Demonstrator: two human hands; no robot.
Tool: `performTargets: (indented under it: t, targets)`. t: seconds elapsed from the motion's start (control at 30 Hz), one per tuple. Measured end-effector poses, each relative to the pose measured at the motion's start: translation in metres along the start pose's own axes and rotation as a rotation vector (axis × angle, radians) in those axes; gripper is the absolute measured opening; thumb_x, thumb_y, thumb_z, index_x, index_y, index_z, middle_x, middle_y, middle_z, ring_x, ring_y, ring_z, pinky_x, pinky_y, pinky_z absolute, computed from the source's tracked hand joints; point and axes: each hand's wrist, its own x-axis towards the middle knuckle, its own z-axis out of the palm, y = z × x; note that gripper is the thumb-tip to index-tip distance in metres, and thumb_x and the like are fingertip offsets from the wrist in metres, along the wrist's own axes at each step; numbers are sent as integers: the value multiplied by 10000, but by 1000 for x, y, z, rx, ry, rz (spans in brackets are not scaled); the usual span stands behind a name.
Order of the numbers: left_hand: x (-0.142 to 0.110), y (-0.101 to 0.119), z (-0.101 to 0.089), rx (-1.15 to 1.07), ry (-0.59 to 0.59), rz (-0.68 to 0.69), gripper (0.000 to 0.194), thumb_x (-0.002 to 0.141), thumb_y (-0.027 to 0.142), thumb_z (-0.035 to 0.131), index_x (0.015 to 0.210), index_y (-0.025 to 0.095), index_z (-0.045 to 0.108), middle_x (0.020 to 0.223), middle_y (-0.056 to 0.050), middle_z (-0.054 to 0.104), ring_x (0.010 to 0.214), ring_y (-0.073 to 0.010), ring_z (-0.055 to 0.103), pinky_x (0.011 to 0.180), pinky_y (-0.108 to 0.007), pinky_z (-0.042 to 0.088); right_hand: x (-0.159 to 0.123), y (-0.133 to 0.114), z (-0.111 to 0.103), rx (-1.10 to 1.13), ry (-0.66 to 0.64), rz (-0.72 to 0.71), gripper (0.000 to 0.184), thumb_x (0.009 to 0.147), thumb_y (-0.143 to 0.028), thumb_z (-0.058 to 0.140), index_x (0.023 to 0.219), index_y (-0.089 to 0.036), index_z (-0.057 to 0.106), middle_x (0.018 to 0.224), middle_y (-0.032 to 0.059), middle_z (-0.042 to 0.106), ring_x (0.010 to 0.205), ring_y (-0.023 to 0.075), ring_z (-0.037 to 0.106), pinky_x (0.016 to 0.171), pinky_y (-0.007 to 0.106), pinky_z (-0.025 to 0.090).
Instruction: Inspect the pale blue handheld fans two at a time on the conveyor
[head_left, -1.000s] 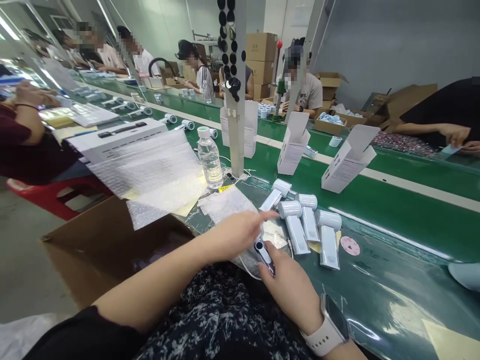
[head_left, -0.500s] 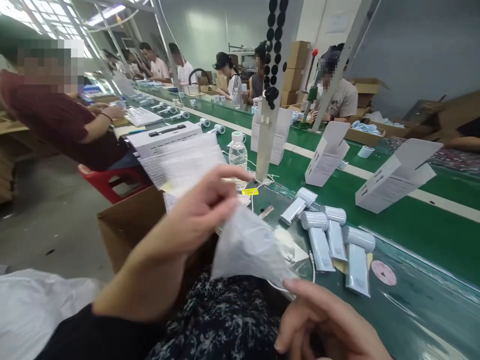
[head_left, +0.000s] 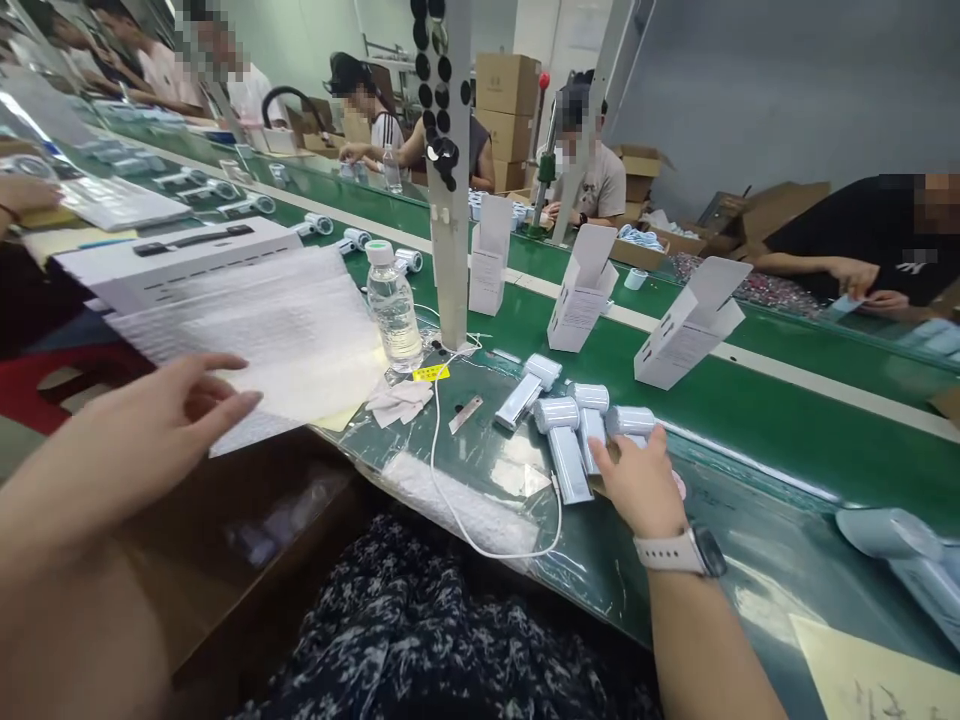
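Handheld units [head_left: 568, 465] R of post [head_left: 452, 220]

A green conveyor bench [head_left: 757, 445] runs away from the viewer, a white stripe [head_left: 780, 350] along its middle. Near its front edge, pale blue-white handheld devices [head_left: 559, 440] lie in a tight cluster, their heads touching. Just left of them are a small steel blade [head_left: 465, 414], a yellow label [head_left: 431, 372], and a loop of white cable [head_left: 439, 470] over a strip of bubble wrap [head_left: 450, 510]. A water bottle [head_left: 392, 310] stands beside crumpled white tissue [head_left: 397, 403]. Farther in stand open white cartons [head_left: 583, 290], flaps raised. At the left, a bubble-wrap sheet [head_left: 247, 335] overlaps a white box [head_left: 172, 245]. The pale blue shapes [head_left: 892, 535] at the right edge are cut off — probably more devices.
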Motion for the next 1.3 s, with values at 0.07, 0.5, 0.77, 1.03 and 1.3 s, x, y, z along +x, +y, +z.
performTargets:
  t: [0.07,0.5,0.77,1.03,1.3]
  targets:
    - [-4,34,-1,38,-84,-3,373,913,451,543,1233,260,525,916,53,654,735,-166,584,703,-230,349,10,-7,2,-6,-7,31,461,861,-478,575,1091,-108,725,1519,339,326,1276,539,467,938,680,402]
    - [-63,136,107,-1026,-1047,429,373,928,457,574,1233,250,628,1196,-99,703,1054,-228,663,882,-380,533,-10,-6,-36,198,75,103,530,853,-493,486,1108,-113,754,1472,246,487,1327,417,500,1041,560,440]
    - [-86,176,154,-1771,-906,46,526,753,634,736,1023,187,672,1003,-110,751,1046,-299,684,876,-403,557,-67,-70,-37,450,-176,-381,496,880,-454,604,1272,-162,688,1644,162,267,1444,394,378,1138,573,378]
    - [-61,139,134,-1643,-718,17,668,521,797,771,774,186,673,929,-102,744,847,-291,699,675,-365,572,-42,-33,5,-103,-35,-490,151,850,-122,574,877,-119,723,1453,255,514,1369,426,425,1117,637,334]
    - [-52,143,101,-1679,-544,54,774,526,939,603,816,222,588,1055,-111,737,1135,-378,641,870,-468,558,-64,-54,-10,480,-238,-330,171,920,-283,498,786,-212,578,1078,179,705,1065,345,627,873,509,493]
